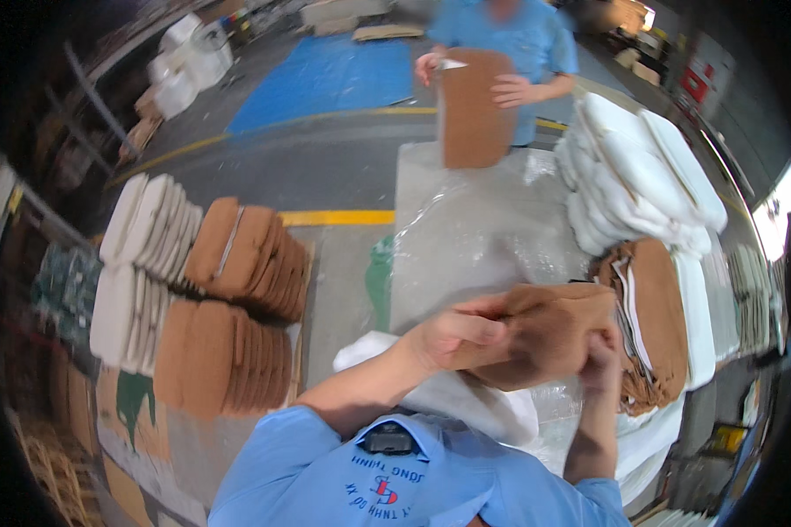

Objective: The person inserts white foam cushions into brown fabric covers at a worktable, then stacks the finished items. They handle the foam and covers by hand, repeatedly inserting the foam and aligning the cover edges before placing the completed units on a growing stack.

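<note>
Both my hands grip a brown fabric cushion cover (549, 334) held over the table. My left hand (455, 332) clasps its left edge with the fingers curled over the cloth. On the cover's right side, my right hand (602, 358) pinches the fabric, with the forearm rising from below. A white cushion pad (466, 400) lies under my arms near my chest. Clear plastic sheeting (475, 237) covers the table top in front of me.
Across the table a person in a blue shirt (510, 35) holds a brown cushion (473, 110) upright. White pads (633, 176) and brown covers (655, 325) are stacked at right. Brown and white cushions (202, 299) sit on a pallet at left.
</note>
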`<state>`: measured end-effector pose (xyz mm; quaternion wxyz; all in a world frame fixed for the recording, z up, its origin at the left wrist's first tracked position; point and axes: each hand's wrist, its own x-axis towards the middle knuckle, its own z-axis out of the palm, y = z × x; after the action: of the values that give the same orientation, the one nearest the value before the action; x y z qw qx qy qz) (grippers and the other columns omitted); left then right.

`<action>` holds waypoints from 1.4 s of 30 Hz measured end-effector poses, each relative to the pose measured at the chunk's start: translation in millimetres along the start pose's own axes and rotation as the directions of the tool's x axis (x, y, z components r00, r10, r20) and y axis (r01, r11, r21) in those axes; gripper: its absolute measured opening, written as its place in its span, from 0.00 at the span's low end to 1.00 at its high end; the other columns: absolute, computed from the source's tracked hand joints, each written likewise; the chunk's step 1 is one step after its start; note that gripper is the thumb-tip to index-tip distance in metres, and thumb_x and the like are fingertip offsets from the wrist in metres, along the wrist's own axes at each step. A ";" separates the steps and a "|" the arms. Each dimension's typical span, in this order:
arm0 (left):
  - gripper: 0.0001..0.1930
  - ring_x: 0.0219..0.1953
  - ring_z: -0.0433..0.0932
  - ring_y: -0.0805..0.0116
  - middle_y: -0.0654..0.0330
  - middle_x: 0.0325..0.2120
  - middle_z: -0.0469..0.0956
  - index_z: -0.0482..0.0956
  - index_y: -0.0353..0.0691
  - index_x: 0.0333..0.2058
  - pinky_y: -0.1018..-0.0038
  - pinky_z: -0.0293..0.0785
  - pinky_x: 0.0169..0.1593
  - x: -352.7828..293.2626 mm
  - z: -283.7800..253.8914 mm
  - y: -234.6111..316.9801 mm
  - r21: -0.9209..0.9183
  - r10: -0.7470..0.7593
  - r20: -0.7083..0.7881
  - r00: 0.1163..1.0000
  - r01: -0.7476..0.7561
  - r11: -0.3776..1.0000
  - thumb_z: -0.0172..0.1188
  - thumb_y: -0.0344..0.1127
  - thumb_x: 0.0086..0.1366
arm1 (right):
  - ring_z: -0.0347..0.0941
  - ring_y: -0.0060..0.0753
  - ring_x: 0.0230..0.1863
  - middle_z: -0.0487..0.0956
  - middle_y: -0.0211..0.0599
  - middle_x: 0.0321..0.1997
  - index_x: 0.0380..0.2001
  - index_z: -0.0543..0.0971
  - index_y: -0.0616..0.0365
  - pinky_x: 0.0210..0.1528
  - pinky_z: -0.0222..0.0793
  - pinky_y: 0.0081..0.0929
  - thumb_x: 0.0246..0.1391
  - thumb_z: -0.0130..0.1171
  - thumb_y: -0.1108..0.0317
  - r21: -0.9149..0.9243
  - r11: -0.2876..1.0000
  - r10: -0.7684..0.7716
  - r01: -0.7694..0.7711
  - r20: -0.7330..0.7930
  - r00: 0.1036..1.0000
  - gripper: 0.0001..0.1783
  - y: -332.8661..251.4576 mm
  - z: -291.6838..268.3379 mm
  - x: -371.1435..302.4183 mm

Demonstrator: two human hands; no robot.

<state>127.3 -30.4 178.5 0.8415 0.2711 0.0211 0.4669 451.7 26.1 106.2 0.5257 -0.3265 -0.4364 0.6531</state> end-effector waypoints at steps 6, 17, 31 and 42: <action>0.33 0.68 0.74 0.50 0.42 0.66 0.73 0.65 0.23 0.69 0.54 0.65 0.75 -47.6 6.6 -13.5 -0.236 0.071 -0.005 0.997 -0.070 0.969 0.62 0.37 0.72 | 0.72 0.28 0.41 0.78 0.30 0.34 0.33 0.79 0.59 0.45 0.67 0.30 0.45 0.80 0.36 -0.808 0.490 -0.074 0.327 0.335 0.939 0.36 -173.5 58.8 -23.6; 0.28 0.68 0.73 0.56 0.49 0.66 0.74 0.65 0.31 0.71 0.57 0.66 0.74 -153.8 -46.2 -51.8 -0.263 0.352 -0.301 0.886 -0.431 0.863 0.55 0.37 0.78 | 0.79 0.35 0.47 0.82 0.38 0.42 0.54 0.77 0.61 0.58 0.73 0.34 0.71 0.56 0.40 -0.451 0.892 0.317 -0.010 0.610 0.726 0.31 -3.5 236.7 64.4; 0.47 0.76 0.61 0.56 0.53 0.75 0.61 0.53 0.36 0.78 0.57 0.53 0.79 -127.4 -20.3 -16.1 -0.355 0.264 -0.128 0.956 -0.293 0.888 0.38 0.72 0.77 | 0.82 0.29 0.55 0.84 0.37 0.56 0.63 0.74 0.64 0.59 0.77 0.28 0.59 0.73 0.69 -0.543 0.781 0.553 -0.308 0.372 0.745 0.31 -60.8 149.6 57.0; 0.51 0.74 0.63 0.59 0.53 0.74 0.62 0.48 0.37 0.78 0.59 0.57 0.76 62.0 44.5 53.4 0.033 0.008 0.315 0.949 -0.019 0.999 0.39 0.76 0.75 | 0.80 0.19 0.44 0.84 0.25 0.45 0.58 0.77 0.58 0.48 0.75 0.22 0.68 0.63 0.70 -0.666 0.728 0.001 0.163 0.238 0.971 0.17 -177.1 98.6 140.9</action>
<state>133.7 21.8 255.4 0.8259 0.3571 -0.1068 0.4230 402.6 152.5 312.6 0.3455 -0.4018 -0.7148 0.4563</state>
